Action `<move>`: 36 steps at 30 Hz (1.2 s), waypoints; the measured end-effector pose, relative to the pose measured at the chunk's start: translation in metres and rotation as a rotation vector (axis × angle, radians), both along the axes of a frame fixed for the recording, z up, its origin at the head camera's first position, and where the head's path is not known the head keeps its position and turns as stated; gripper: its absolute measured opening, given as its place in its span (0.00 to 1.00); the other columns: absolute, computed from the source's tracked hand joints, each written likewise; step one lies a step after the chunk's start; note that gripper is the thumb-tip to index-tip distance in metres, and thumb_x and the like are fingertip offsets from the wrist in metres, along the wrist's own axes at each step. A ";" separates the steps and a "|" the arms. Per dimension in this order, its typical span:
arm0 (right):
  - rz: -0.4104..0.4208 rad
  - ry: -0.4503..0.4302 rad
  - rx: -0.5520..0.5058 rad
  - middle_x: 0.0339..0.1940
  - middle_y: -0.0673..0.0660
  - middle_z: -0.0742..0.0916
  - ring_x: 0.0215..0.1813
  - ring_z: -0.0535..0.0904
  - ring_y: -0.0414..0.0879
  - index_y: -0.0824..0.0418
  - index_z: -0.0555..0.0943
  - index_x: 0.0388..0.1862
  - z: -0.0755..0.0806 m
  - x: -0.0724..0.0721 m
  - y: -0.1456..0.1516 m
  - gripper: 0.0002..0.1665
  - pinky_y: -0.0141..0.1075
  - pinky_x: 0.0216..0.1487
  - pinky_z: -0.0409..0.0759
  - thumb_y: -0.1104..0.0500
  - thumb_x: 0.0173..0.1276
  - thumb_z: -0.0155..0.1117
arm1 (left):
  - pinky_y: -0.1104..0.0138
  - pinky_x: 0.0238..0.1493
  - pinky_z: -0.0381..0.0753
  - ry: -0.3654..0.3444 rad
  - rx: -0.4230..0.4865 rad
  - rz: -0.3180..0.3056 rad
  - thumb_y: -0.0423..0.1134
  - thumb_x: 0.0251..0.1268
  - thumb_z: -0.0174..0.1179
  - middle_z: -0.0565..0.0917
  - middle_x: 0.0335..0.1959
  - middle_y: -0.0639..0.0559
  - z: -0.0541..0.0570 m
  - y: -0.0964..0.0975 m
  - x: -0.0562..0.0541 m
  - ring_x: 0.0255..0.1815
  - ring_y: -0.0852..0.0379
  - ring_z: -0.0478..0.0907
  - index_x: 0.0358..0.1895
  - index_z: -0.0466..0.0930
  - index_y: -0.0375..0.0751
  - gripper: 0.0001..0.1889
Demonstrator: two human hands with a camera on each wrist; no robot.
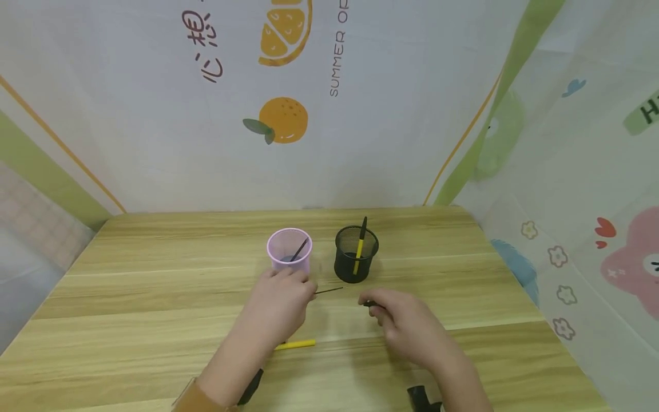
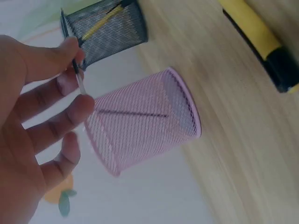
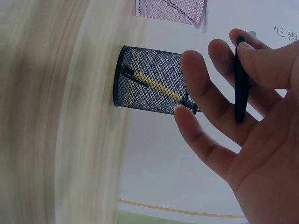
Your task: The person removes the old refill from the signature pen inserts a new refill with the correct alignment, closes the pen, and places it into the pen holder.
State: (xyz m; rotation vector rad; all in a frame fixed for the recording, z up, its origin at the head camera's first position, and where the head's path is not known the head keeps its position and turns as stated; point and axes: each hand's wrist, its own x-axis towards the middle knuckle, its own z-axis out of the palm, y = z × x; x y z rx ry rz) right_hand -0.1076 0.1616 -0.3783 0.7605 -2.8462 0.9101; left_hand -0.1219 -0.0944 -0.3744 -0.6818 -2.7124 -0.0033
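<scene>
Left cup [image 1: 302,266] and right cup [image 1: 344,269] side by side, apart, toward far edge of table [image 1: 128,286]. Rod [image 1: 299,250] leaning inside left cup; pen [image 1: 359,247] leaning inside right cup. Left hand [image 1: 285,294] at left cup's near side; refill [image 1: 329,290] in it, pointing right. Right hand [image 1: 401,317] nearer and right of right cup, holding cap [image 3: 241,88]. Pen barrel [image 1: 301,344] on table, near of left hand. Cloth [image 1: 360,154] behind table.

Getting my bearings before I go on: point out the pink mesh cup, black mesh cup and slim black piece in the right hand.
Pink mesh cup [image 2: 140,133], left wrist view: its side wall.
Black mesh cup [image 3: 156,63], right wrist view: its side wall.
Slim black piece [image 3: 241,88], right wrist view: mid-length.
</scene>
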 end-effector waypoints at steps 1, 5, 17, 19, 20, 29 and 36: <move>0.004 0.004 0.001 0.43 0.48 0.92 0.41 0.86 0.37 0.50 0.87 0.53 -0.001 0.000 0.000 0.16 0.32 0.44 0.85 0.68 0.76 0.63 | 0.58 0.40 0.83 -0.007 -0.020 -0.001 0.39 0.62 0.74 0.88 0.34 0.59 -0.002 0.001 -0.003 0.41 0.53 0.85 0.33 0.88 0.53 0.04; 0.001 0.019 0.013 0.42 0.46 0.91 0.41 0.83 0.32 0.49 0.86 0.53 -0.001 0.001 -0.001 0.15 0.33 0.45 0.86 0.67 0.76 0.64 | 0.57 0.31 0.84 -0.039 -0.089 -0.033 0.32 0.55 0.73 0.87 0.31 0.57 -0.011 0.005 -0.017 0.34 0.52 0.85 0.30 0.87 0.52 0.08; 0.018 -0.023 -0.019 0.41 0.47 0.92 0.40 0.86 0.39 0.51 0.76 0.54 -0.001 0.000 -0.001 0.10 0.33 0.41 0.83 0.62 0.80 0.63 | 0.59 0.24 0.83 -0.143 -0.244 -0.079 0.34 0.58 0.72 0.88 0.26 0.57 -0.027 0.017 -0.036 0.26 0.56 0.83 0.27 0.86 0.54 0.09; 0.023 -0.030 -0.022 0.42 0.48 0.92 0.41 0.87 0.40 0.52 0.75 0.55 -0.001 0.000 -0.001 0.11 0.33 0.42 0.83 0.63 0.80 0.63 | 0.60 0.23 0.83 -0.136 -0.261 -0.083 0.34 0.58 0.73 0.87 0.26 0.58 -0.026 0.019 -0.038 0.26 0.57 0.83 0.26 0.85 0.54 0.09; 0.025 -0.035 -0.022 0.42 0.48 0.92 0.41 0.87 0.39 0.52 0.75 0.56 -0.001 0.000 -0.001 0.11 0.34 0.42 0.84 0.63 0.80 0.62 | 0.60 0.24 0.83 -0.135 -0.266 -0.083 0.35 0.59 0.73 0.87 0.26 0.58 -0.026 0.020 -0.038 0.25 0.57 0.82 0.26 0.86 0.55 0.09; 0.019 -0.060 -0.007 0.43 0.47 0.92 0.42 0.86 0.37 0.52 0.74 0.59 0.001 0.001 -0.001 0.14 0.35 0.43 0.84 0.62 0.80 0.62 | 0.61 0.25 0.84 -0.145 -0.296 -0.090 0.36 0.62 0.72 0.88 0.26 0.58 -0.024 0.024 -0.042 0.26 0.57 0.83 0.26 0.86 0.54 0.09; 0.018 -0.060 0.000 0.42 0.45 0.92 0.40 0.85 0.36 0.50 0.74 0.60 -0.001 0.002 -0.001 0.16 0.34 0.42 0.83 0.61 0.80 0.64 | 0.63 0.23 0.84 -0.144 -0.341 -0.077 0.37 0.64 0.71 0.87 0.27 0.58 -0.027 0.027 -0.047 0.25 0.58 0.82 0.28 0.88 0.54 0.07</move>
